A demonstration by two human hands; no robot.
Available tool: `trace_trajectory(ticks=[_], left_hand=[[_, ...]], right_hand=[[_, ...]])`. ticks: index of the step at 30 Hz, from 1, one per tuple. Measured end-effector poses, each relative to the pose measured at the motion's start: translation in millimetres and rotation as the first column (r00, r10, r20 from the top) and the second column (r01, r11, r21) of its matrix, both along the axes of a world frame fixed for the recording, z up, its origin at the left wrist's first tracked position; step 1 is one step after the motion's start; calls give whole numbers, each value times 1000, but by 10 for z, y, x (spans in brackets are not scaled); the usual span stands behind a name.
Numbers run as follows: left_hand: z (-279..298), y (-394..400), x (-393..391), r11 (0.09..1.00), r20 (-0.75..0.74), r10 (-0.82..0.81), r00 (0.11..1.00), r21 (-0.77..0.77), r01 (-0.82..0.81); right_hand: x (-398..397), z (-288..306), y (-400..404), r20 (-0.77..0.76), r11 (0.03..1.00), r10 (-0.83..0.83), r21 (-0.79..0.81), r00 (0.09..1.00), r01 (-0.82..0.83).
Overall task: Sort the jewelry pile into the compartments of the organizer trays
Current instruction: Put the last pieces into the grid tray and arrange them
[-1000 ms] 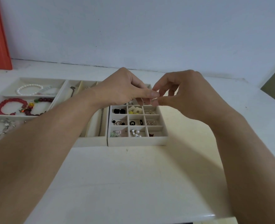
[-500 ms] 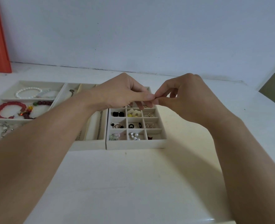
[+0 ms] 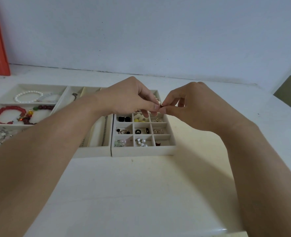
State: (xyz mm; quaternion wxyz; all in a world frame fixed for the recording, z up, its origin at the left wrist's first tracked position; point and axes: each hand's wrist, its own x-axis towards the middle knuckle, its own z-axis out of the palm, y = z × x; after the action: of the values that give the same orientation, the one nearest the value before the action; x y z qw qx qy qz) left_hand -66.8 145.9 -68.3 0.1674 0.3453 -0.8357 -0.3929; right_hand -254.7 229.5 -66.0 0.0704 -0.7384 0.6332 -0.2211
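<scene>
White desk (image 3: 141,194) under you, cream grid-compartment organizer tray (image 3: 143,151) ahead; above its far rows your left hand (image 3: 131,98) and right hand (image 3: 190,106) both grip one tiny metallic jewelry piece (image 3: 161,105), fingertips pinching.

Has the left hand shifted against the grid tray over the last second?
No. The left hand keeps its grip on the small piece above the grid tray's far rows.

front table (image 3: 141,194): open | hands (image 3: 161,106) block grid tray (image 3: 141,150) rear | left: bracelet tray (image 3: 59,101)
</scene>
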Motion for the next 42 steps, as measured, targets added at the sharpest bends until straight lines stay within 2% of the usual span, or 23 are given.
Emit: trace_trajectory(ticks=[3,8,20,23,27,29,42], left_hand=[[13,-14,4,1000,11,-14,1000,3,14],[-8,-60,10,1000,-50,-15,999,4,15],[-45,-76,-2,1000,-37,-28,999,-3,28],[-27,-64,12,1000,-33,-29,999,7,29],[-20,-76,43,1000,-44,-4,999,-13,4],[-26,-81,45,1000,-39,0,999,-13,0],[-68,-129,39,1000,-19,6,1000,-7,-6]], right_hand=[[-21,-4,-5,7,1000,2,17,1000,-2],[-55,-19,-15,13,999,-30,17,999,30],[-25,9,14,76,1000,-9,-16,997,11],[-35,43,41,49,999,7,52,999,-10],[-34,108,122,38,956,65,284,997,-73],[-6,112,143,39,933,93,345,995,-101],[133,55,155,-98,892,69,451,993,-18]])
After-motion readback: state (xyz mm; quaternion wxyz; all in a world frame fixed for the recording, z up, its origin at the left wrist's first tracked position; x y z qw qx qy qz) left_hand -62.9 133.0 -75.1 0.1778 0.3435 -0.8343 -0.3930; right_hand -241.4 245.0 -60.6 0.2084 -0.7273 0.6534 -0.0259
